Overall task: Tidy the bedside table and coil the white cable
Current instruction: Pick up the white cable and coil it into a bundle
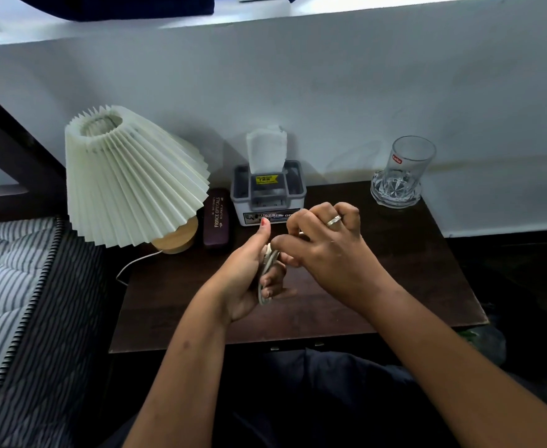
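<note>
Near, centre of frame: two bare hands over one dark brown wooden tabletop (395,286).
- Left hand (249,279): thumb up, fingers curled round the one white cable (268,261). The cable is wound into a flat, narrow oval coil and stands on edge in the palm.
- Right hand (330,250): wears one silver ring. Its fingers are curled, thumb and forefinger closed on the top of the coil; the exact pinch is partly hidden.

Bare matt wood shows in front of the hands to the straight front edge, and on the right out to the side edge.

Far row along the white wall, left to right:
- one lamp with pleated cream shade (130,182), tilted, on a round pale wooden base
- one thin white lamp cord (136,261), running off the left edge
- one maroon oblong spectacle case (216,221), gold print, just beside the base
- one grey-and-white plastic tissue box (267,197), one white tissue standing up from it
- one clear glass tumbler (409,163) at the back right corner, well apart, standing in one round cut-glass coaster (395,197)

Left of frame: one striped quilted mattress (13,286) beside the tabletop.
</note>
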Tool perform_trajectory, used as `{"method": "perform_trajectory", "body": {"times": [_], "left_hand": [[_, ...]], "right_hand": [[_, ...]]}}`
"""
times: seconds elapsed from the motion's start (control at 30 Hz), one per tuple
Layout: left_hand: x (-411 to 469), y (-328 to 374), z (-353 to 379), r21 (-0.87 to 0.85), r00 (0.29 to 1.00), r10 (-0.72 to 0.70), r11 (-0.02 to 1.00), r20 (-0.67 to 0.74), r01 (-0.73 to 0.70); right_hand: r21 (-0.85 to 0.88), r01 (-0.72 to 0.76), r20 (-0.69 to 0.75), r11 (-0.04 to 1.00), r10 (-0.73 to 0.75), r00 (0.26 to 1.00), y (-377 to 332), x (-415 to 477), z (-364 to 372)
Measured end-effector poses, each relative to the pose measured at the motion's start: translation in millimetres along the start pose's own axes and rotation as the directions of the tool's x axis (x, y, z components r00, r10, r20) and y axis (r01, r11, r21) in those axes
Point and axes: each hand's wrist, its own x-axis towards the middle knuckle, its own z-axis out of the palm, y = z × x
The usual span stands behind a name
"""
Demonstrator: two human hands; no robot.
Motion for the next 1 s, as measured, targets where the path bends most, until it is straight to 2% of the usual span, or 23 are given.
{"method": "perform_trajectory", "body": {"times": [0.07,0.17,0.27,0.33,0.4,0.47,0.5,0.53,0.77,0.83,1.0], "left_hand": [[-2,2,-1,0.003,0.998,-0.038,0.999,0.059,0.038],[-6,1,2,0.039,0.980,-0.082,0.996,0.179,0.076],[-7,-1,6,0.067,0.967,-0.059,0.997,0.246,0.044],[-8,0,6,0.055,0.959,-0.045,0.998,0.281,0.031],[-9,2,4,-0.001,0.952,-0.018,1.000,0.305,0.019],[-8,4,2,-0.072,0.956,0.024,0.997,0.292,-0.003],[-7,5,2,-0.094,0.964,0.029,0.996,0.264,-0.004],[-7,5,1,-0.104,0.974,0.025,0.995,0.226,-0.002],[-2,3,1,-0.066,0.996,0.080,0.994,-0.029,-0.082],[0,1,3,-0.027,0.995,0.083,0.996,-0.062,-0.085],[5,-2,8,0.011,0.984,0.111,0.994,-0.140,-0.111]], "right_hand": [[-0.008,-0.046,-0.023,0.999,0.045,0.999,-2,1,3],[0.039,-0.129,0.023,0.991,0.128,0.991,-2,3,5],[0.247,-0.157,0.182,0.956,0.113,0.977,2,4,8],[0.505,-0.306,0.355,0.807,0.129,0.926,5,8,6],[0.669,-0.499,0.506,0.550,0.156,0.849,9,9,1],[0.706,-0.657,0.645,0.265,0.144,0.751,12,9,0],[0.683,-0.711,0.704,0.166,0.112,0.702,14,8,0],[0.659,-0.742,0.739,0.123,0.080,0.669,15,8,1],[0.633,-0.768,0.771,0.101,0.009,0.637,17,9,-3],[0.610,-0.782,0.785,0.127,0.040,0.619,14,9,0],[0.561,-0.820,0.810,0.109,0.131,0.572,13,10,4]]}}
